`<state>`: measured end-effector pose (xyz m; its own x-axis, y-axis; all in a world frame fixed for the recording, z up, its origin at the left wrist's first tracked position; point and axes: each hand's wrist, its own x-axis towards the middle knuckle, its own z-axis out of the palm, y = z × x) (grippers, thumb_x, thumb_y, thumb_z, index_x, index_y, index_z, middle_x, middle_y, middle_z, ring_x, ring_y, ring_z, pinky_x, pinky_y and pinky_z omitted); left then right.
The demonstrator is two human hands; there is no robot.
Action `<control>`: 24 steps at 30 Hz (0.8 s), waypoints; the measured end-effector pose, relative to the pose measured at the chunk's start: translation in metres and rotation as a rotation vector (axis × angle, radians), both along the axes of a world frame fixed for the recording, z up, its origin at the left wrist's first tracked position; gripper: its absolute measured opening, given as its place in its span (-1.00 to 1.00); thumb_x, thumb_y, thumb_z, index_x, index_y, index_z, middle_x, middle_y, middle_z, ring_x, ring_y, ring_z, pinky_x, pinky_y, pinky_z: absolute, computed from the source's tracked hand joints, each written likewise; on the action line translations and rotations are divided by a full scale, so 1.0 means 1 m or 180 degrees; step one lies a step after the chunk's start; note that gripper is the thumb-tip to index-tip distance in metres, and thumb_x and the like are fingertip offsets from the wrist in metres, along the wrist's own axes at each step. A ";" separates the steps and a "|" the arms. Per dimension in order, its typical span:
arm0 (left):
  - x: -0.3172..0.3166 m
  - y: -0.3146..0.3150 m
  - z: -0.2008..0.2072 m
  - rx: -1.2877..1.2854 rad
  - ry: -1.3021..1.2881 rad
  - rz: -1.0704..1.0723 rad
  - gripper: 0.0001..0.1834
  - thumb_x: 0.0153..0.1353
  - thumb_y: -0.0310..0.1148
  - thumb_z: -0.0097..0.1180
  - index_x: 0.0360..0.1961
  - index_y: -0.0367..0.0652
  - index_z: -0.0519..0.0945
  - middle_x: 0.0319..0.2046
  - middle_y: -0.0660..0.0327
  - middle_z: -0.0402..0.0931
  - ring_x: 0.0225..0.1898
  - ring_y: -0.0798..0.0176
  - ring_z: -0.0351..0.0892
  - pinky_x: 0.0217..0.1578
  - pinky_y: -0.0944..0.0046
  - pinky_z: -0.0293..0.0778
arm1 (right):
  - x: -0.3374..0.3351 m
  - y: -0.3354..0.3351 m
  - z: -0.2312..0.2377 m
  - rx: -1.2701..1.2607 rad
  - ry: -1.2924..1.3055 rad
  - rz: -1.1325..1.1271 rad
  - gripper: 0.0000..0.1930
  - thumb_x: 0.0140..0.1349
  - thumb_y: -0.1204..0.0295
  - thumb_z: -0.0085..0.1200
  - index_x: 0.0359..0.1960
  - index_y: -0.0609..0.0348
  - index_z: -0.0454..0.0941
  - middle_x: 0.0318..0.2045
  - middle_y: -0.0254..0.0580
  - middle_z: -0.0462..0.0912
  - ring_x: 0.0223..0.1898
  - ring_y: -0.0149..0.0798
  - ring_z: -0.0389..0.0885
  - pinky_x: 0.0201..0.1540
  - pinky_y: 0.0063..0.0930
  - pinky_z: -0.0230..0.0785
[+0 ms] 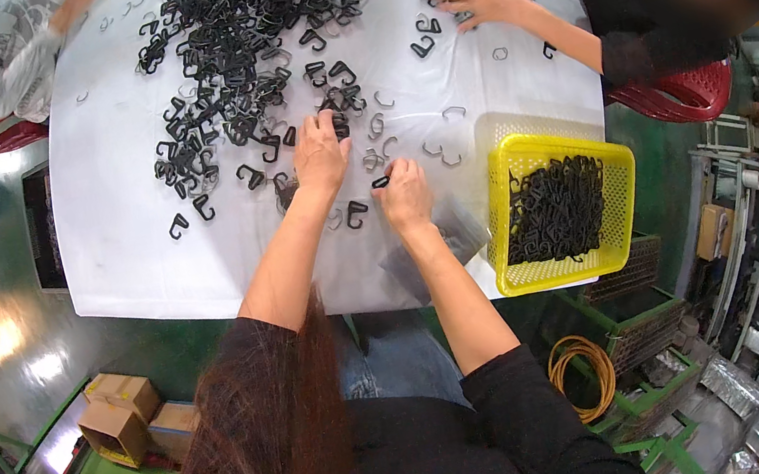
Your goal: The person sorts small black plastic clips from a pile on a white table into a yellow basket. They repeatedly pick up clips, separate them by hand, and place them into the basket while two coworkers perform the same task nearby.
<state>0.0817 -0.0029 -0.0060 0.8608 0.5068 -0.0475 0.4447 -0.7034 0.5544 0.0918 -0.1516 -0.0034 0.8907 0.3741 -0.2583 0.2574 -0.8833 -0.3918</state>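
Note:
A large heap of black hook-shaped clips (237, 34) spreads over the white-covered table (128, 251), with loose ones straggling toward me. My left hand (322, 156) lies on the near edge of this spread, fingers stretched out and touching a few black clips. Closer to me, the thumb and fingers of my right hand (406, 194) are closed on a small black clip (380, 182), only partly visible. Between and beyond my hands are several thin pale hook-shaped pieces (377, 124). One loose black clip (356, 214) sits between my forearms.
A yellow perforated basket (574, 272) full of black clips stands at the table's right edge. Across on the right, a person's hand (485, 0) rests among clips; another person's sleeve (16, 73) is at far left. A dark flat sheet or bag (428, 254) lies under my right forearm.

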 end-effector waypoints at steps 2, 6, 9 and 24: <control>0.001 0.006 0.002 0.0078 -0.0145 -0.0156 -0.62 0.07 -0.31 0.16 -0.08 -0.17 0.42 -0.22 0.06 0.45 -0.13 0.00 0.45 -0.13 0.11 0.41 | 0.004 -0.008 -0.003 0.0141 0.0194 0.0221 -0.63 -0.10 0.40 0.33 -0.28 0.19 0.43 -0.25 -0.17 0.49 -0.17 -0.18 0.49 -0.22 -0.31 0.43; -0.003 0.035 0.010 -0.0590 -0.0289 -0.0200 -0.79 0.21 -0.36 0.01 -0.18 -0.22 0.53 -0.38 0.17 0.56 -0.28 0.22 0.56 -0.27 0.24 0.47 | 0.043 -0.018 0.004 0.2679 0.2369 -0.0951 -0.69 0.02 0.40 0.25 -0.22 0.19 0.48 -0.40 -0.34 0.55 -0.40 -0.39 0.50 -0.31 -0.48 0.40; -0.005 0.068 0.024 -0.3590 -0.0222 0.0180 -0.73 0.26 -0.32 -0.02 -0.13 -0.25 0.57 -0.34 0.24 0.57 -0.31 0.43 0.54 -0.35 0.39 0.49 | 0.091 0.006 0.016 0.2847 0.2805 -0.1229 -0.68 0.05 0.34 0.24 -0.19 0.19 0.49 -0.39 -0.35 0.57 -0.41 -0.43 0.51 -0.32 -0.52 0.40; 0.076 0.098 0.006 -0.0114 -0.0053 0.0120 -0.62 -0.02 -0.16 0.25 -0.22 -0.11 0.50 -0.32 0.10 0.57 -0.24 0.02 0.56 -0.26 0.11 0.45 | 0.169 0.102 0.012 0.1213 0.1392 -0.0364 -0.69 -0.12 0.26 0.36 -0.42 0.16 0.57 -0.48 -0.26 0.59 -0.49 -0.34 0.51 -0.45 -0.47 0.32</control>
